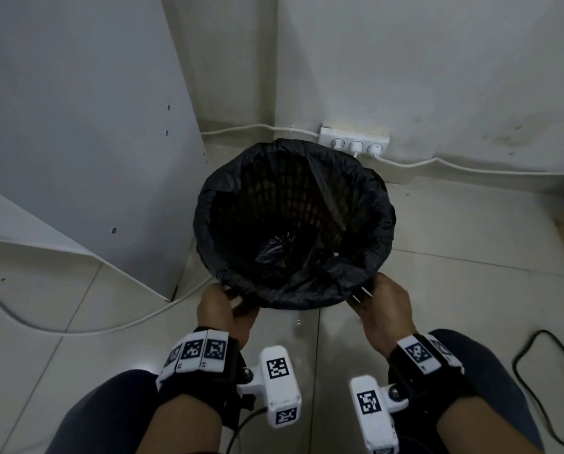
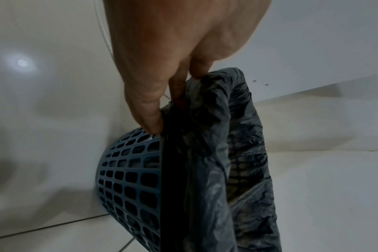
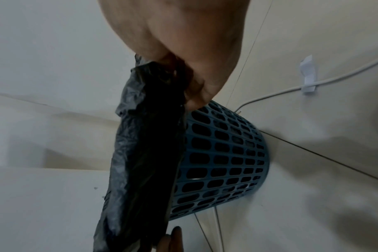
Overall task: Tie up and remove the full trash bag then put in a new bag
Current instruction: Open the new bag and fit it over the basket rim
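Observation:
A black trash bag (image 1: 293,286) lines a round blue mesh bin (image 2: 127,179) that stands on the tiled floor in the room's corner. The bag's edge is folded over the bin's rim all round. My left hand (image 1: 223,306) pinches the folded bag edge (image 2: 183,109) at the near left of the rim. At the near right, my right hand (image 1: 380,304) grips the bag edge (image 3: 153,85) against the bin (image 3: 224,156). Crumpled black plastic lies at the bin's bottom (image 1: 274,250).
A white power strip (image 1: 354,140) with plugs sits against the wall behind the bin, its white cable (image 1: 470,168) running along the skirting. A white cabinet panel (image 1: 77,126) stands to the left. A black cable (image 1: 536,371) loops on the floor at right. My knees frame the bottom.

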